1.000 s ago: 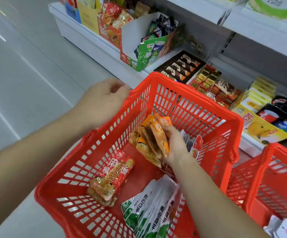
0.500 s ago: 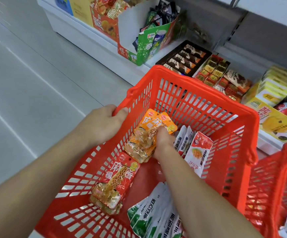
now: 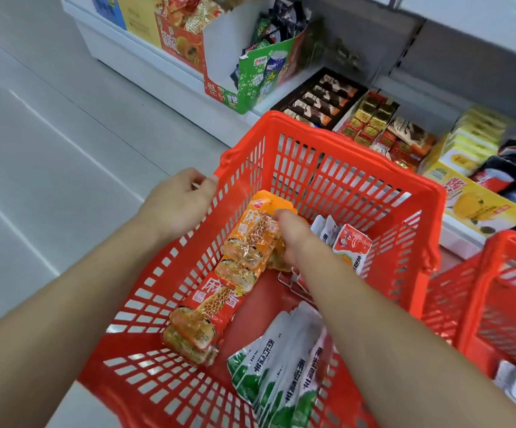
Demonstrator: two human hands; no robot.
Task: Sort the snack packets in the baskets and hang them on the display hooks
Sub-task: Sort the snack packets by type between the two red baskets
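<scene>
A red plastic basket (image 3: 358, 168) stands in front of me on the floor. Inside it, my right hand (image 3: 293, 239) grips a bunch of orange snack packets (image 3: 253, 239) near the basket's far left wall. My left hand (image 3: 179, 205) holds the basket's left rim with curled fingers. A red packet of the same snack (image 3: 201, 316) lies at the near left of the basket floor. Green-and-white packets (image 3: 278, 366) are piled at the near right. White-and-red packets (image 3: 349, 245) lean against the right wall.
A second red basket (image 3: 497, 298) with white packets stands at the right. A low white shelf (image 3: 158, 72) runs along the back with boxes of snacks, a green display carton (image 3: 260, 75) and a yellow box (image 3: 479, 205). Grey floor lies to the left.
The right hand has lowered the orange packets toward the basket floor, laying them flatter. The left hand has come down onto the basket's left rim. The view has shifted slightly.
</scene>
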